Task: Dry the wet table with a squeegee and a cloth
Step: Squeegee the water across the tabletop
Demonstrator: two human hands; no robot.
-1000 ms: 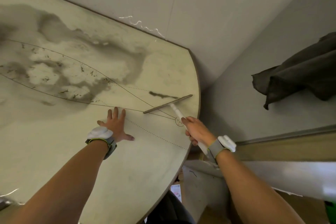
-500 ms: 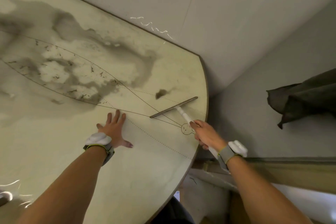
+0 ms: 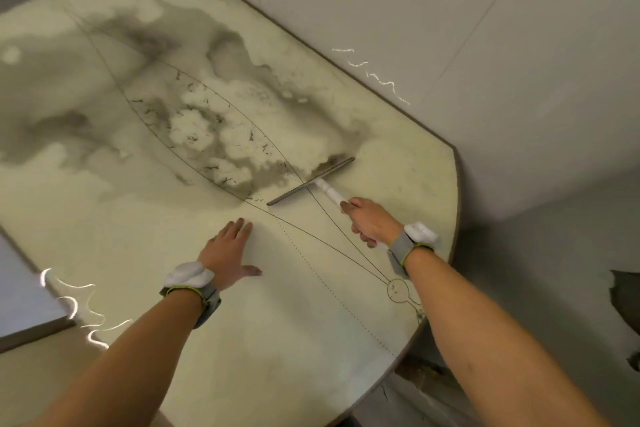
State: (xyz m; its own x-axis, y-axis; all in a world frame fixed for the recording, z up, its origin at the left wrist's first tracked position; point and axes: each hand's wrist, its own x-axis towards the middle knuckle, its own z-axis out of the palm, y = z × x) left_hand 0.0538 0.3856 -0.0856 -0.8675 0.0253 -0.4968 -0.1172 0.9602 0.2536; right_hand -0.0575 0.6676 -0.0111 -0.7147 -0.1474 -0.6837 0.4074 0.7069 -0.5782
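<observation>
Round squeegee (image 3: 311, 181), right hand (image 3: 372, 225); left (image 3: 227, 255) flattish

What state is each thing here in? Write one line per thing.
Table: wet in a dark patch across its far half.
Squeegee: blade down on the table at that patch's edge.
Right hand: grips the squeegee handle.
Left hand: flat on the table, fingers straight.

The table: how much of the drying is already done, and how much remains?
Done: the near part of the table, where the left hand rests flat, looks pale and dry. In hand: the right hand grips the squeegee, its blade at the near edge of the wet patch. Left: that dark patch covers much of the far half.
</observation>
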